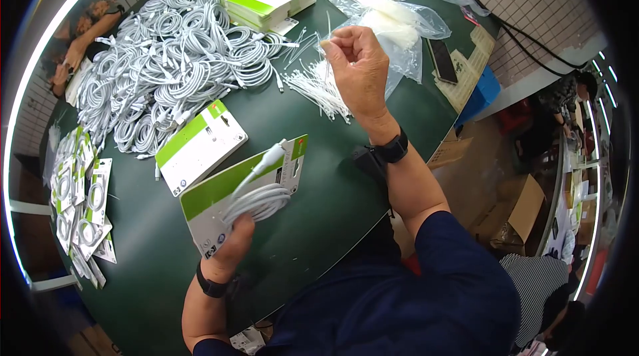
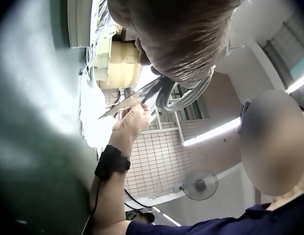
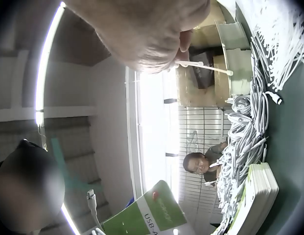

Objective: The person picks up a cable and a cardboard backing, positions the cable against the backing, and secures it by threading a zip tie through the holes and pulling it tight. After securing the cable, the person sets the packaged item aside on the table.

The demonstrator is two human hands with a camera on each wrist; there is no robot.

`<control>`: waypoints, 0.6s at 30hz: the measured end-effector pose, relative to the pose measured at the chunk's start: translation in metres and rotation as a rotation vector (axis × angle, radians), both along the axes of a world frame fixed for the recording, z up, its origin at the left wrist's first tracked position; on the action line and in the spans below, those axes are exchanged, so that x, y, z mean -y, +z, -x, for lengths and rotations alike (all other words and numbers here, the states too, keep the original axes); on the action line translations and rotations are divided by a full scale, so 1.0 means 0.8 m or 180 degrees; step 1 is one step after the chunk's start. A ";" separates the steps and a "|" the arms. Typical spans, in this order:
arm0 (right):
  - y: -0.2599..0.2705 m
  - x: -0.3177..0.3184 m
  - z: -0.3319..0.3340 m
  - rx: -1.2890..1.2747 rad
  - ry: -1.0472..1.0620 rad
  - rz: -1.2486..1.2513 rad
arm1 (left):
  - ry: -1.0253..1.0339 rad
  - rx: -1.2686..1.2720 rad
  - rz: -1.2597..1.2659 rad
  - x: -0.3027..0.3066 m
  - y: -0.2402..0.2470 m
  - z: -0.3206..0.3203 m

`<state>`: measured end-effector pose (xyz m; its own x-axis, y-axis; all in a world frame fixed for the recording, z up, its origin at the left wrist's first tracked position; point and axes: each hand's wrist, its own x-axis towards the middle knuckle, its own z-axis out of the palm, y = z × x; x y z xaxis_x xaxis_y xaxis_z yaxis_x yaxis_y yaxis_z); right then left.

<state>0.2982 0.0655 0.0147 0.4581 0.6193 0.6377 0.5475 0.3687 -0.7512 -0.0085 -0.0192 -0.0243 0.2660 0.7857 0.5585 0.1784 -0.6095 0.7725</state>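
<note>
My left hand (image 1: pixel 231 247) grips a green-and-white packaging card (image 1: pixel 200 213) with a coiled white USB cable (image 1: pixel 263 201) against its face, thumb at the coil. One white plug (image 1: pixel 273 154) of that cable sticks up past the coil, over the card's upper part. Raised over the table, my right hand (image 1: pixel 363 66) pinches a thin white cable tie (image 3: pixel 206 66) between thumb and fingers. Below that hand lies a loose spread of white cable ties (image 1: pixel 319 90). A stack of flat cards (image 1: pixel 203 150) sits just beyond the held card.
A large heap of coiled cables (image 1: pixel 166 63) covers the table's far left. Carded cables (image 1: pixel 83 203) pile at the left edge. More card stacks (image 1: pixel 266 0) stand at the back, beside plastic bags of ties (image 1: pixel 393 23). A phone (image 1: pixel 442 61) lies at the right. Another person's arm (image 1: pixel 90 40) reaches in.
</note>
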 end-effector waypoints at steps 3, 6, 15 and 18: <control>-0.006 -0.005 -0.007 -0.0964 0.0761 0.0035 | -0.0293 -0.0163 -0.0128 0.001 0.004 0.006; -0.010 -0.003 -0.002 -0.1581 0.1403 0.0447 | -0.0620 -0.0361 -0.0299 -0.004 0.020 0.006; -0.010 0.013 0.039 -0.1560 0.2014 0.1114 | -0.1063 -0.0720 -0.1251 0.010 0.045 -0.002; -0.028 -0.004 0.013 -0.0569 0.1301 0.1083 | -0.1083 -0.0746 -0.1303 0.007 0.043 -0.003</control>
